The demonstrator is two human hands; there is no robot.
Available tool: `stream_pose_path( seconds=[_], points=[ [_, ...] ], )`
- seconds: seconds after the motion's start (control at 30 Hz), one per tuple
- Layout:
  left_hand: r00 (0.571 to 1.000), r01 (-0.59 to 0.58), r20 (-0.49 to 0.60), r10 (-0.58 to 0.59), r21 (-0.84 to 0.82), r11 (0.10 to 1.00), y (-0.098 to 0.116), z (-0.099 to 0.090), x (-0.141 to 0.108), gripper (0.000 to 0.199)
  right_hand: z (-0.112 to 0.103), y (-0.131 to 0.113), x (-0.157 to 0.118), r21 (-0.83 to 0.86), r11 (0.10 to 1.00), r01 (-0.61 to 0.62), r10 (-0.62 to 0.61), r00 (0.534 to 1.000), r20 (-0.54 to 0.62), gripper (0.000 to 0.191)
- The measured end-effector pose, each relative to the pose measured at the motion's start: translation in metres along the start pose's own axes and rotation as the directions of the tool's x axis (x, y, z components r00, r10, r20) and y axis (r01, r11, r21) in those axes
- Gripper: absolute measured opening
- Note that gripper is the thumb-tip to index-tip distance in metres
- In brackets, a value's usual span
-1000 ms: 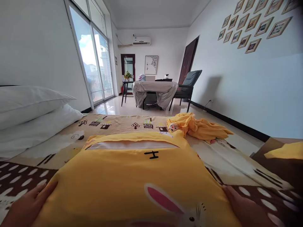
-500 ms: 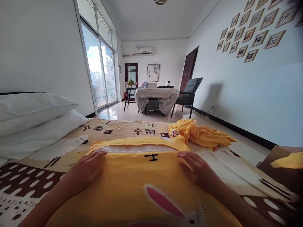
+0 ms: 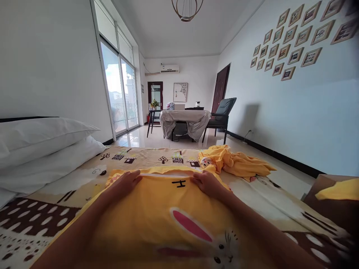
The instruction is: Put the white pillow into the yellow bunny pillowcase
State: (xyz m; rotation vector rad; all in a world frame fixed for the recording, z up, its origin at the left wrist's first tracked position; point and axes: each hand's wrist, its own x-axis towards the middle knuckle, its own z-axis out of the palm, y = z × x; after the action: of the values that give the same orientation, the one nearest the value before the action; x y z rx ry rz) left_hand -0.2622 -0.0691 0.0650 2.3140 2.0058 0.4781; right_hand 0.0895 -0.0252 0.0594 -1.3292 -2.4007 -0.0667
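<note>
A yellow pillowcase (image 3: 146,213) with a pink-eared rabbit print and a black letter H lies spread on the bed in front of me. Along its far edge a narrow strip of white shows at the opening. My left hand (image 3: 127,181) grips this edge left of the middle, fingers curled over it. On the other side, near the letter, my right hand (image 3: 206,182) pinches the same edge. Both sets of fingertips are partly hidden by the fabric. Beyond the right hand lies a crumpled yellow cloth (image 3: 241,163) with a small printed animal face.
White pillows (image 3: 50,149) are stacked on the left of the patterned bed sheet (image 3: 151,155). A cardboard box (image 3: 322,186) with yellow fabric over it stands at the right. Past the bed are a covered table (image 3: 185,116) and a dark chair (image 3: 221,116).
Both hands have moved inward along the pillowcase's far edge, closer together. The opening has narrowed to a thin white strip. The camera view has tilted up slightly.
</note>
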Motion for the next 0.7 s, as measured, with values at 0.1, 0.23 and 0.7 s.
stream_pose_path(
  seconds=[0.1,0.23,0.7],
  points=[
    [0.998,0.051,-0.027,-0.050,0.006,0.999,0.007,0.001,0.015,0.040,-0.025,-0.016,0.012,-0.104,0.993,-0.050,0.028,0.978,-0.204,0.042],
    [0.999,0.040,0.027,-0.041,0.044,0.998,0.004,0.014,0.023,0.035,-0.035,-0.019,0.017,-0.216,0.967,-0.137,0.114,0.986,-0.118,0.043],
    [0.966,-0.051,-0.250,0.070,0.079,0.996,0.009,0.039,0.030,0.023,0.007,-0.014,0.007,-0.408,0.912,0.042,-0.003,0.995,0.098,0.025]
  ],
)
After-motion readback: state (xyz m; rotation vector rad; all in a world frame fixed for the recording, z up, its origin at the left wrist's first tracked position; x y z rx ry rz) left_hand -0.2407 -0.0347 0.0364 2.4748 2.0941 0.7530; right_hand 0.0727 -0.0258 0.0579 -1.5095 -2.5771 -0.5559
